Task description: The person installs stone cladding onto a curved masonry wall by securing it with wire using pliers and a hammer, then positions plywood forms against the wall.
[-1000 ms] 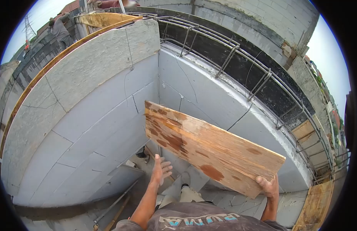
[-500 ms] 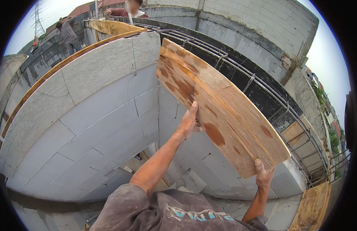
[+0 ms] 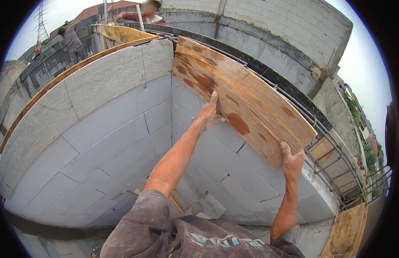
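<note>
A long plywood board [image 3: 251, 107] with dark wet-looking patches stands tilted along the top of the right-hand block wall, in front of the steel bars. My left hand [image 3: 210, 113] grips its lower edge left of the middle, thumb up on the near face and fingers passing beneath. Near the board's lower right corner, my right hand [image 3: 292, 159] holds the edge with its thumb on the face; its other fingers are partly hidden behind. The board's left end reaches the corner where the two walls meet.
Steel rebar [image 3: 333, 148] runs along the wall top. Another wooden panel [image 3: 346, 230] stands at the lower right. A timber-edged wall [image 3: 100, 96] curves along the left. Two other people [image 3: 72, 43] are beyond the walls, one at far left and one at the top.
Both hands have raised the board's right end and brought it closer to the wall top and rebar. It now covers more of the bars. The view has shifted slightly.
</note>
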The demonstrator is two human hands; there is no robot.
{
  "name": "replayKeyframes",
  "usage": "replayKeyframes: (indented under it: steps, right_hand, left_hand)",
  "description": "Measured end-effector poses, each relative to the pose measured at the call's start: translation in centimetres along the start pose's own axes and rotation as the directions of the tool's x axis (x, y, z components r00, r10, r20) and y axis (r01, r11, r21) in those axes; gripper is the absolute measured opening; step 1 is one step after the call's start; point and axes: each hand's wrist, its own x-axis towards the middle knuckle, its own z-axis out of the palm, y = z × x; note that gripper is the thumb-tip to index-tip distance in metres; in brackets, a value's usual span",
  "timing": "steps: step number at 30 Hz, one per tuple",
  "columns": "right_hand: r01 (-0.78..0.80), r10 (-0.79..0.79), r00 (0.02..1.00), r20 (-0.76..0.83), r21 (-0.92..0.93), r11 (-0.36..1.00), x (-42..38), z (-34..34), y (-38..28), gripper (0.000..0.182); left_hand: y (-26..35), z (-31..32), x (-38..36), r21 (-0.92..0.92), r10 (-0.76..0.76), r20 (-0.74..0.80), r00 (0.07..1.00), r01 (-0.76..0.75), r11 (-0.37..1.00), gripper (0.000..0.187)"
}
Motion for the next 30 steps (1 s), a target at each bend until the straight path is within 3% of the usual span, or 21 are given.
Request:
replayKeyframes:
  steps: [8,12,14,19,21,22,23,24,26,28,30]
  right_hand:
    - [0.012,-0.063,0.988,-0.143,-0.331,0.944,0.2,0.5,0.2,0.060]
    - [0.017,-0.026,0.996,-0.088,-0.097,0.995,0.3,0.2,0.6,0.058]
    - [0.071,-0.071,0.992,-0.101,-0.005,0.997,-0.5,-0.1,1.8,0.058]
    - [0.163,0.043,0.920,-0.389,0.481,0.861,-4.9,-5.3,3.4,0.076]
    - [0.111,0.171,0.835,-0.523,0.464,0.879,-7.0,-8.5,3.5,0.084]
    - [0.145,0.153,0.817,-0.555,0.456,0.878,-7.8,-10.5,3.7,0.084]
    - [0.176,0.138,0.798,-0.586,0.447,0.877,-8.5,-12.4,3.9,0.083]
    - [0.196,0.124,0.792,-0.598,0.441,0.876,-9.2,-13.9,3.8,0.082]
    - [0.240,0.091,0.777,-0.623,0.426,0.872,-10.1,-16.2,3.6,0.081]
    - [0.257,0.097,0.762,-0.641,0.437,0.862,-10.5,-16.7,3.7,0.080]
    - [0.257,0.069,0.746,-0.663,0.381,0.888,-10.6,-16.8,3.8,0.078]
  left_hand:
    - [1.1,-0.1,0.4,0.121,-0.039,-0.067,0.997,0.047,0.992,0.098]
    - [0.9,-0.9,0.9,0.201,-0.052,-0.052,0.997,0.062,0.978,0.104]
    - [0.2,-0.3,0.0,0.191,-0.015,-0.069,0.997,0.028,0.981,0.096]
    - [-0.3,1.8,-4.3,0.324,0.106,0.118,0.987,-0.139,0.936,0.086]
    - [-0.7,0.0,-5.1,0.378,0.161,0.156,0.974,-0.210,0.902,0.081]
    - [-0.6,-1.1,-4.5,0.367,0.313,-0.048,0.948,-0.275,0.889,0.075]
    - [-0.6,-2.5,-3.5,0.370,0.441,-0.250,0.862,-0.336,0.866,0.070]
    - [-0.6,-4.3,-2.1,0.367,0.533,-0.464,0.708,-0.393,0.843,0.061]
    - [0.9,-7.7,1.4,0.477,0.637,-0.662,0.394,-0.433,0.764,0.064]
    - [2.8,-10.3,6.1,0.500,0.594,-0.719,0.360,-0.326,0.803,0.068]
    - [6.3,-9.2,7.2,0.445,0.474,-0.637,0.609,-0.211,0.870,0.065]
